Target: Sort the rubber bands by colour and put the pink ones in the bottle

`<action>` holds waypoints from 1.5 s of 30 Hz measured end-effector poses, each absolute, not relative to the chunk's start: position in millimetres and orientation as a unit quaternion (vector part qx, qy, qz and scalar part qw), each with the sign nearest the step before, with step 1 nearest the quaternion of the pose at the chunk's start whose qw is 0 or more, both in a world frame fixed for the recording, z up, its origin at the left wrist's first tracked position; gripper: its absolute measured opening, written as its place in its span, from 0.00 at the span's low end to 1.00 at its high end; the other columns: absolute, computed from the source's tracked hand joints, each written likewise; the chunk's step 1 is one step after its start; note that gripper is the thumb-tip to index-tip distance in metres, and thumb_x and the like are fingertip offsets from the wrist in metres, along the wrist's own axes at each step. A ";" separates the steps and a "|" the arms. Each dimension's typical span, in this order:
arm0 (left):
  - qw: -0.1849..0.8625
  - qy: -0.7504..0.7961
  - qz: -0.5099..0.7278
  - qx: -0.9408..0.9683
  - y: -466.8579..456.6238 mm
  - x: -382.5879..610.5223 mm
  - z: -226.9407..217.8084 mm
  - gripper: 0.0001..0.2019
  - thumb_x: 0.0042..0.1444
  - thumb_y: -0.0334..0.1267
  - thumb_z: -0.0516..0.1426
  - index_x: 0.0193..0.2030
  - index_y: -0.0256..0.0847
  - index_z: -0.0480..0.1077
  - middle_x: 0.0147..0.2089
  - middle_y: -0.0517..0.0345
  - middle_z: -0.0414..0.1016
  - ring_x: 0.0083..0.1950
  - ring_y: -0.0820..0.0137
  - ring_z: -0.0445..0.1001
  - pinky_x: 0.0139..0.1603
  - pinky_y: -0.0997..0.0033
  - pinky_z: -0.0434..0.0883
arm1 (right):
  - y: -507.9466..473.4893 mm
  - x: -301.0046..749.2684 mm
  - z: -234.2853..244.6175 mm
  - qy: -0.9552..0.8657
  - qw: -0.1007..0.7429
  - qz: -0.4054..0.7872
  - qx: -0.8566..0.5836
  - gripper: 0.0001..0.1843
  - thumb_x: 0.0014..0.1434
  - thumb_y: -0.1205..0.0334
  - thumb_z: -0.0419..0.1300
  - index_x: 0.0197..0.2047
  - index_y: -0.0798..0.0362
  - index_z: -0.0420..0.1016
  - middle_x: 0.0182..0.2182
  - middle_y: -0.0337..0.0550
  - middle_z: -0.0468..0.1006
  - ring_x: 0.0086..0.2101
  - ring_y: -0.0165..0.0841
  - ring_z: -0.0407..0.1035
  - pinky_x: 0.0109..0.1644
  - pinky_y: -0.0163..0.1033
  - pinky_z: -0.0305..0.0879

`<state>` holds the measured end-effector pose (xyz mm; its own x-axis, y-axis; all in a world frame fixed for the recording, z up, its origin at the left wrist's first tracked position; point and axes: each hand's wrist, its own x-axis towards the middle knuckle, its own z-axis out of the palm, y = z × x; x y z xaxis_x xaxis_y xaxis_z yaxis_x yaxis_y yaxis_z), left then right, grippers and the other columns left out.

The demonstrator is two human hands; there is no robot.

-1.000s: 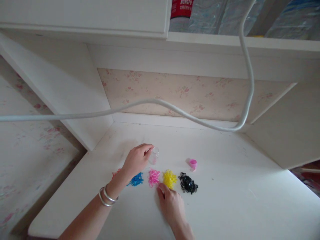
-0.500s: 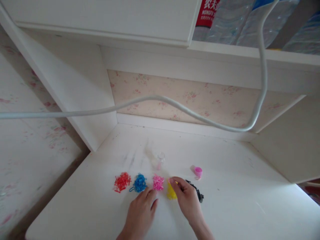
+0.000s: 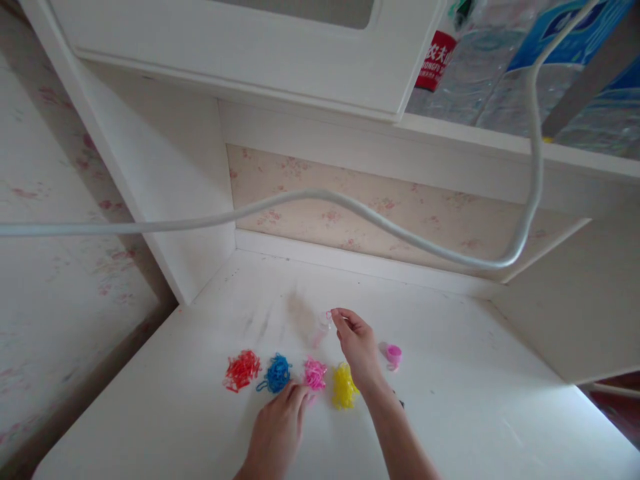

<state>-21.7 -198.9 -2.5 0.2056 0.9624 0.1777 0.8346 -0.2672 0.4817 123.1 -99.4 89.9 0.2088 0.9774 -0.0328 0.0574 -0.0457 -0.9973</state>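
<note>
Right hand [image 3: 358,348] is lifted a little over the white table [image 3: 475,413], with thumb and first finger pinched together just beside the mouth of a small clear bottle [image 3: 321,328]. If something tiny is between the fingertips, I cannot tell. Left hand [image 3: 277,430] lies flat with the fingers stretched, and its fingertips touch the pink pile of rubber bands [image 3: 315,373]. Left of this pile are the blue pile [image 3: 277,373] and the red pile [image 3: 243,370]. The yellow pile [image 3: 344,387] is under the right wrist. A pink cap [image 3: 393,355] stands near, to the right. A white cable [image 3: 350,203] hangs across in front of the wall.
</note>
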 end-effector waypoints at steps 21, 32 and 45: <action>0.432 0.574 0.342 0.606 -203.5 -47.5 41.1 0.15 0.61 0.47 0.50 0.41 0.41 0.71 0.33 0.58 0.76 0.28 0.73 0.70 0.31 0.76 0.66 | -208.4 118.9 33.5 -0.637 0.272 0.278 -0.665 0.17 0.61 0.49 0.52 0.39 0.49 0.78 0.19 0.36 0.73 0.20 0.28 0.66 0.26 0.30 0.55; 0.291 0.537 0.423 0.670 -136.1 -23.1 109.7 0.11 0.61 0.43 0.51 0.38 0.42 0.71 0.32 0.62 0.71 0.28 0.76 0.65 0.30 0.77 0.62 | -222.5 114.0 -6.6 -0.746 0.166 0.107 -0.635 0.14 0.64 0.64 0.47 0.43 0.42 0.73 0.27 0.34 0.79 0.25 0.29 0.74 0.25 0.29 0.54; 0.202 0.536 0.405 0.712 -89.2 -5.4 97.9 0.13 0.60 0.41 0.50 0.40 0.40 0.74 0.36 0.57 0.74 0.34 0.74 0.70 0.37 0.75 0.66 | -223.3 116.5 -5.3 -0.728 0.241 0.140 -0.627 0.14 0.66 0.61 0.45 0.38 0.47 0.72 0.24 0.36 0.77 0.24 0.29 0.73 0.26 0.29 0.53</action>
<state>-5.4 -89.2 97.9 0.0966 0.9279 0.3601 0.5998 -0.3430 0.7229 116.5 -223.3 -5.3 -0.0980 0.9795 0.1762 0.8446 0.1755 -0.5059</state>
